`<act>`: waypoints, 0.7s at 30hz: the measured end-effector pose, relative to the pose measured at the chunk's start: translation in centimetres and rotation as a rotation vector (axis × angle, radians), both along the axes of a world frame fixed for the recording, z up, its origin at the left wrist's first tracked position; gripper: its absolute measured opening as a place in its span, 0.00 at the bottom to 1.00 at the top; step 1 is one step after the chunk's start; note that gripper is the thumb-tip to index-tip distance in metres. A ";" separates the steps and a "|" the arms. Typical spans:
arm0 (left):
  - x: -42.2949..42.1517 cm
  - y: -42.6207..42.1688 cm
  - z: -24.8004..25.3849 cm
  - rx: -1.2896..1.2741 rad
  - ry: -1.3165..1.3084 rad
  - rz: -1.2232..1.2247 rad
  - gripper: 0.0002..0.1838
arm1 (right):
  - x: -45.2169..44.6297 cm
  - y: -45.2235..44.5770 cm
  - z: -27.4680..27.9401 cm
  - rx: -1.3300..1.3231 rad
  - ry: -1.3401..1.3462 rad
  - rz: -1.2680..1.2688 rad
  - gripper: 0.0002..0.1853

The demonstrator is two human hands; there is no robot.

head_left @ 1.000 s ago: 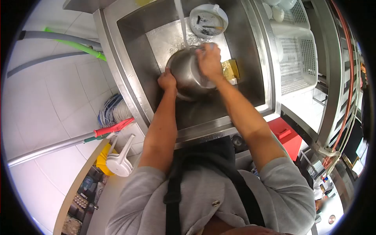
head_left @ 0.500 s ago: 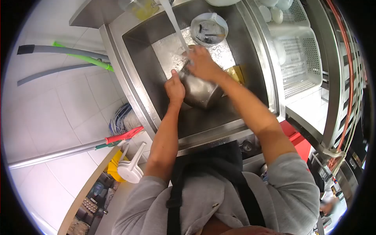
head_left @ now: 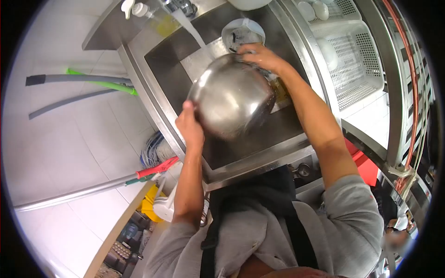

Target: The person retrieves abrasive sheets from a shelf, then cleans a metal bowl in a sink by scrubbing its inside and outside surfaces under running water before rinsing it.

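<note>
A shiny stainless steel bowl (head_left: 229,99) is held tilted over the metal sink (head_left: 259,150), its rounded outside facing up towards me. My left hand (head_left: 189,126) grips its left edge, the thumb lying against the metal. My right hand (head_left: 263,57) is closed at the far right rim, beside a white tub (head_left: 243,28) with dark utensils in it. Whether the right fingers also hold a scrubber is hidden. Water (head_left: 187,27) runs from above into the sink behind the bowl. A yellow object (head_left: 281,92) is partly covered on the right.
White perforated baskets (head_left: 354,60) stand right of the sink, with white bowls in the far one. A pump bottle (head_left: 140,10) is at the back left. Grey and green hoses or handles (head_left: 83,78) and a red-gripped pole (head_left: 157,167) lie leftward. A metal rack (head_left: 402,92) edges the right.
The bowl has been raised and turned, so its outside now faces me. Both hands have moved apart: the left to the left edge, the right to the far right rim.
</note>
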State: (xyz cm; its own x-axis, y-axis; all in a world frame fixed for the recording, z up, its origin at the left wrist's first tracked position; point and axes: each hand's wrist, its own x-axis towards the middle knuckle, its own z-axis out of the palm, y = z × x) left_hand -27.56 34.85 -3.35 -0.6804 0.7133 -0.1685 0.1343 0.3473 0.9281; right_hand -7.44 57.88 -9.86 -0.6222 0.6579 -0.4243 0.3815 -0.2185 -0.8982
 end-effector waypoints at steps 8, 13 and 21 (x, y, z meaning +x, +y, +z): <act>-2.2 2.2 2.2 -0.032 0.108 -0.314 0.30 | -5.8 -1.0 2.7 0.529 0.047 0.255 0.19; -3.3 0.3 1.0 -0.046 0.057 -0.110 0.30 | -6.0 -1.1 7.0 0.380 0.055 0.173 0.20; -2.8 1.3 2.4 -0.087 0.031 -0.352 0.28 | -6.9 -1.6 7.2 0.389 -0.060 0.272 0.17</act>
